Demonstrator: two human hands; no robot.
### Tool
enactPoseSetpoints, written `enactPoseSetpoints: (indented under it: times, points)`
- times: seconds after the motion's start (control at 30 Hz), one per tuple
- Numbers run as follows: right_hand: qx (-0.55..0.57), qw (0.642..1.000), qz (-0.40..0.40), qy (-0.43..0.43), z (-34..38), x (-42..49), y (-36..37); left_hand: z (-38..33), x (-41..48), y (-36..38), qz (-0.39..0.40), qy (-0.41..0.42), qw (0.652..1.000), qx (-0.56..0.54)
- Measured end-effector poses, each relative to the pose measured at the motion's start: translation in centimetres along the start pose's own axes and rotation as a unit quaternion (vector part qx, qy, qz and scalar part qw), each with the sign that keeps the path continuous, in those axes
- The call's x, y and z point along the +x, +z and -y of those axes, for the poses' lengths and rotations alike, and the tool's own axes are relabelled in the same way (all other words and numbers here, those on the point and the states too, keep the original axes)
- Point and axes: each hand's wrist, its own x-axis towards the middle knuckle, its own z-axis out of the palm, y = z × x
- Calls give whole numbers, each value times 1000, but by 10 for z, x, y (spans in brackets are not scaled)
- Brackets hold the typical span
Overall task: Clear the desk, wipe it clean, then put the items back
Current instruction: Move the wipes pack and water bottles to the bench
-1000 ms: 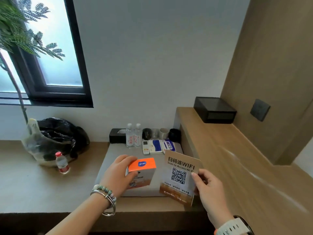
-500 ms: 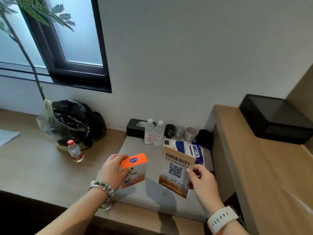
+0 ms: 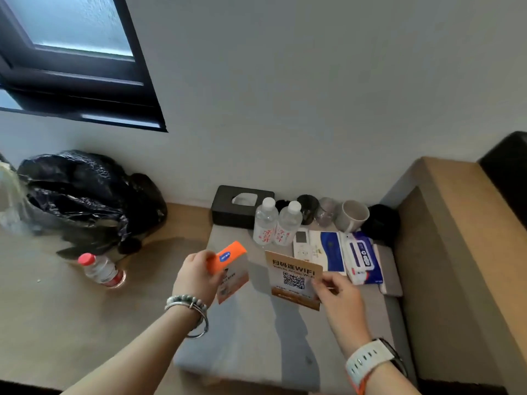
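My left hand (image 3: 196, 276) grips a small orange-topped box (image 3: 229, 266) above the grey mat (image 3: 256, 337). My right hand (image 3: 339, 292) holds a brown WIFI QR-code card (image 3: 293, 276) upright by its right edge, low over the mat. Behind them, at the mat's far end, stand two water bottles (image 3: 275, 222), a black tissue box (image 3: 241, 205), a white mug (image 3: 352, 215), glasses (image 3: 325, 210), a remote (image 3: 301, 242), a blue-and-white leaflet (image 3: 328, 249) and a wipes packet (image 3: 362, 256).
A black rubbish bag (image 3: 82, 195) and a red-capped bottle (image 3: 99, 270) sit on the wooden ledge (image 3: 57, 309) to the left. A raised wooden desk (image 3: 462, 252) runs along the right, with a black box (image 3: 510, 166) at its far end. A window is at upper left.
The view has swung left and down, from the raised desk toward the mat. Both hands have carried the box and the card lower over the mat.
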Motion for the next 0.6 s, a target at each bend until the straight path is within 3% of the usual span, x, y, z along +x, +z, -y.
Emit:
enactPoseSetpoints:
  times: [0.23,0.43,0.6]
  points:
    - [3,999,7,53,-19,75,31,6,71,29,66,-15,995,72]
    - [19,993,10,114,-47,127,55,6,117,56,31,-48,996,72]
    - [98,978,10,185,-63,155,69,7,142,74,32,-47,995,76]
